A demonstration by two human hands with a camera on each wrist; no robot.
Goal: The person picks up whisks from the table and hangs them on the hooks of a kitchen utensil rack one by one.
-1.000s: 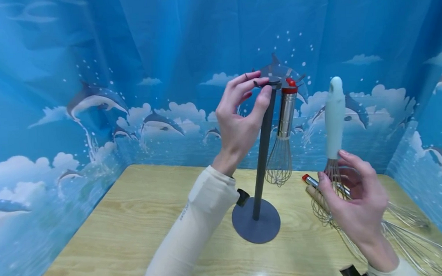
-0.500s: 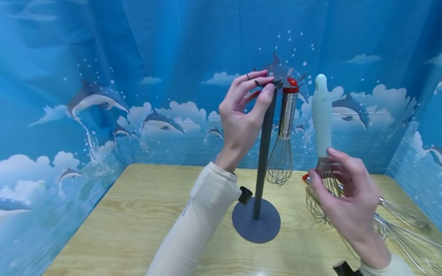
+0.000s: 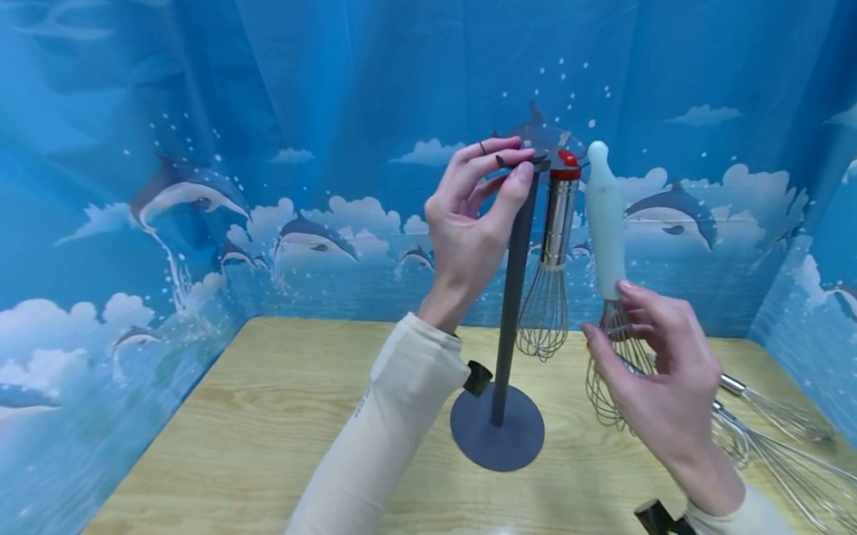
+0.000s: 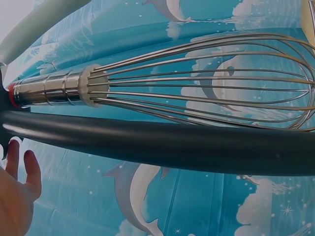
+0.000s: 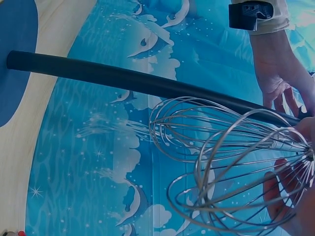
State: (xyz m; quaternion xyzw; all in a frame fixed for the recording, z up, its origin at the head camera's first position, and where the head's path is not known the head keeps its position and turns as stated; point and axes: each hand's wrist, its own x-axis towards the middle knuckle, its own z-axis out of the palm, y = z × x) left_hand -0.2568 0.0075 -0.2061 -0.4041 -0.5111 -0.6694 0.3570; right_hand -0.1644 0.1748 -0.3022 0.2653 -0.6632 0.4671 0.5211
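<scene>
A dark grey stand point(image 3: 506, 328) with a round base rises from the table, hooks fanning out at its top. My left hand point(image 3: 466, 226) pinches that top between thumb and fingers. From one hook hangs a whisk with a metal handle and red end point(image 3: 557, 222), wires downward; the left wrist view shows its wire loops point(image 4: 202, 81) beside the pole. My right hand point(image 3: 666, 369) holds a pale green-handled whisk point(image 3: 605, 232) upright, gripping where handle meets wires. Its handle tip is close to a right-hand hook; contact cannot be made out. In the right wrist view its wires point(image 5: 221, 196) fan out.
More whisks point(image 3: 803, 466) lie on the wooden table point(image 3: 277, 418) at the right, partly behind my right hand. A blue curtain point(image 3: 363, 79) printed with dolphins encloses the back and sides.
My right hand has carried the pale green whisk leftward, toward the top of the stand. The left hand has shifted very slightly right, still at the stand's top.
</scene>
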